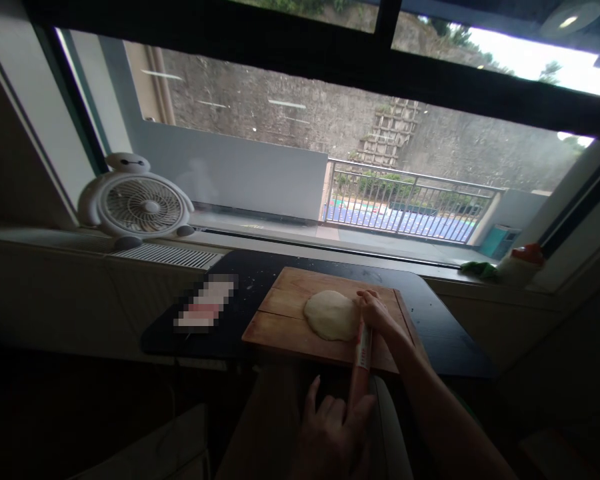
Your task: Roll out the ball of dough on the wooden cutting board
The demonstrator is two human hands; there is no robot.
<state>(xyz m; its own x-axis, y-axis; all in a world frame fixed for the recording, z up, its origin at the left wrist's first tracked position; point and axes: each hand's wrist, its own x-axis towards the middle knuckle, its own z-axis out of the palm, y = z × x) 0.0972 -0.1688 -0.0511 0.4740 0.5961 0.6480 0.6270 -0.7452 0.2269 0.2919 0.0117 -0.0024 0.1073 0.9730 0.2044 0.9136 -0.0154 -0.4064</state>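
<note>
A flat round of pale dough point(331, 315) lies on a wooden cutting board point(293, 283). Beside its right edge is a reddish-brown rolling pin point(363, 348) with a printed label, slanting from the board toward my body. My right hand point(373, 310) is closed around its far end, close to the dough. The near end sits in my left hand point(333, 427), below the board's front edge, with one finger sticking out away from the pin. Dim light hides part of the left hand's grip.
The board rests on a small black table point(440, 320) with white specks. A blurred-out flat item point(207, 305) lies at its left. A white fan point(147, 205) stands on the sill, and a green cloth point(479, 269) lies at the right, below the window.
</note>
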